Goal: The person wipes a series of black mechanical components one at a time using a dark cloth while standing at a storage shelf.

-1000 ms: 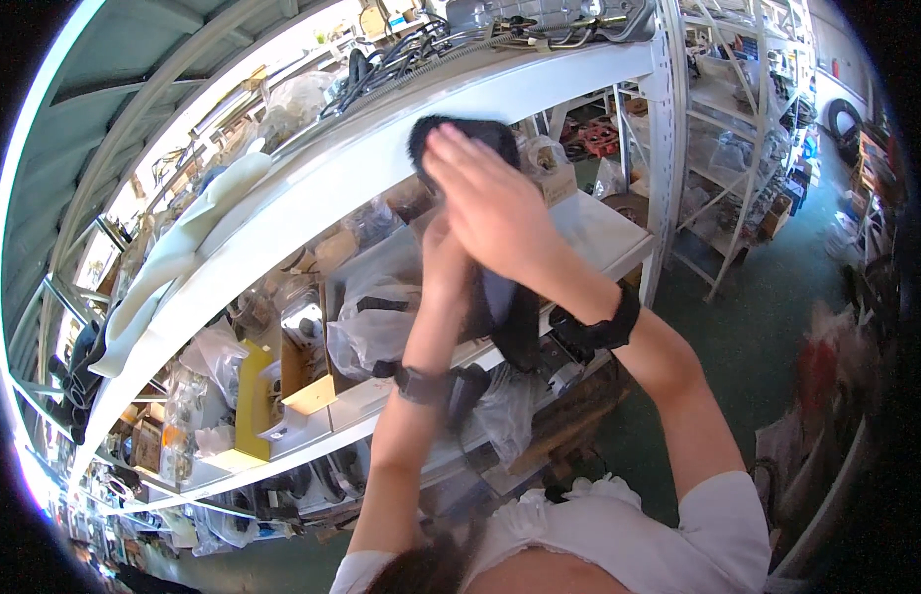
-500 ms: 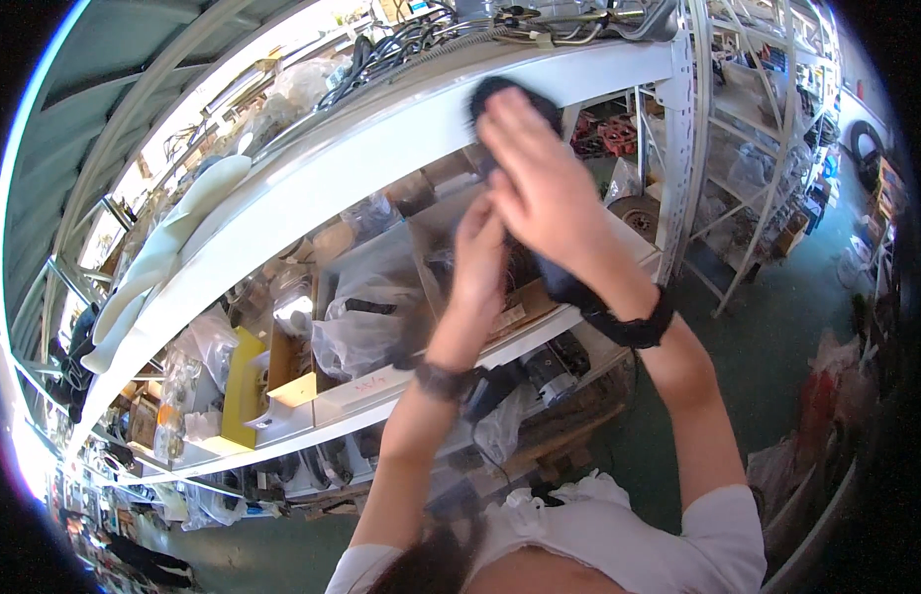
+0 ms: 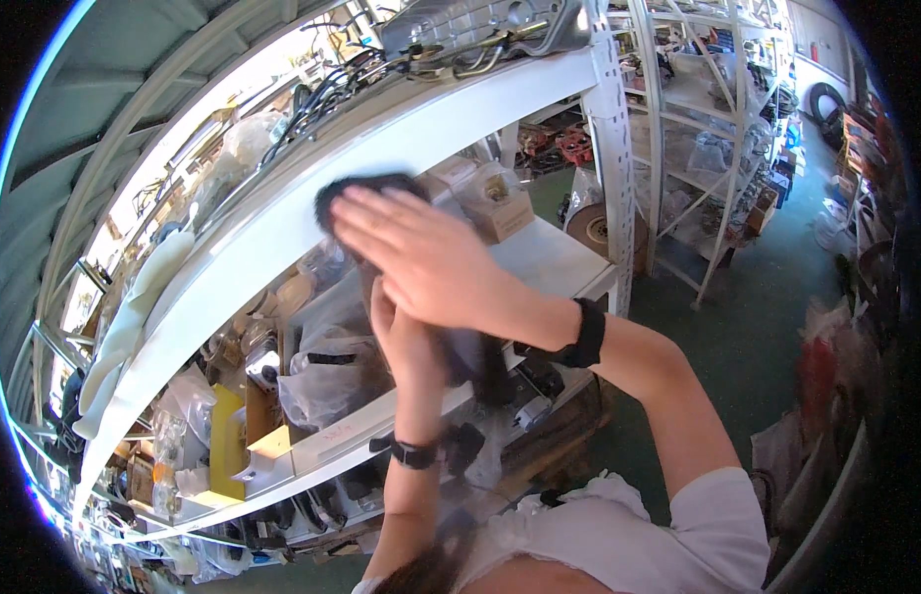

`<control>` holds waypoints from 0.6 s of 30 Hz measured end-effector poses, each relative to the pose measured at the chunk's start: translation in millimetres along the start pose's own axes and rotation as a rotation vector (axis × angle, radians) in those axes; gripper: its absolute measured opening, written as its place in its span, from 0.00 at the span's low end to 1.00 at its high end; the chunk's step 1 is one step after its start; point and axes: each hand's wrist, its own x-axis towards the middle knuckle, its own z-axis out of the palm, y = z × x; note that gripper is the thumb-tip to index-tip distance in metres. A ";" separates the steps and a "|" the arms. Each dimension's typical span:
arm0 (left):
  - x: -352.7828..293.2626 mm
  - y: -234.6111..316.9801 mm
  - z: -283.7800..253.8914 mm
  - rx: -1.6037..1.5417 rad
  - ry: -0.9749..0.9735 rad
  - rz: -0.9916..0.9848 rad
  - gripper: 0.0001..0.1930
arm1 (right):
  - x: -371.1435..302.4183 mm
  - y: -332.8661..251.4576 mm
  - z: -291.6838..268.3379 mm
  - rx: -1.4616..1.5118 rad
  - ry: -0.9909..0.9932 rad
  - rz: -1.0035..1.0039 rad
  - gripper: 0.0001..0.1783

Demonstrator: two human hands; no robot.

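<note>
**Cloth slides left along the shelf edge**

We press a dark cloth (image 3: 366, 193) flat against the white shelf edge (image 3: 282, 223) with our right hand (image 3: 421, 257). A second ago the cloth and hand sat further right along that edge, near the upright post (image 3: 609, 148); half a second ago they were closer to it still. Now both are well left of the post, so we judge the wipe is travelling leftward along the edge, with the stretch nearest the post already covered.

Our right fingers (image 3: 366, 223) lie spread and nearly straight, palm down on the cloth, pressing rather than gripping. Our left hand (image 3: 406, 342) is raised below the edge, just under the right wrist; its fingers are hidden behind the right hand and a hanging dark piece, so we cannot tell how far they are closed or whether they hold it.

The cloth shows only as a rounded dark patch past the fingertips. Its long axis seems to follow the edge, pointing up and left, though blur leaves that unsure.
</note>
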 end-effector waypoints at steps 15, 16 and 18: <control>56.5 -81.9 167.3 0.042 -0.276 -0.223 0.05 | -77.1 156.3 -80.6 -0.228 0.214 0.401 0.28; 55.8 -82.9 167.2 0.042 -0.268 -0.216 0.05 | -77.3 156.8 -81.3 -0.221 0.213 0.393 0.28; 53.6 -84.5 163.0 0.007 -0.274 -0.188 0.04 | -77.6 155.3 -78.8 -0.152 0.246 0.435 0.28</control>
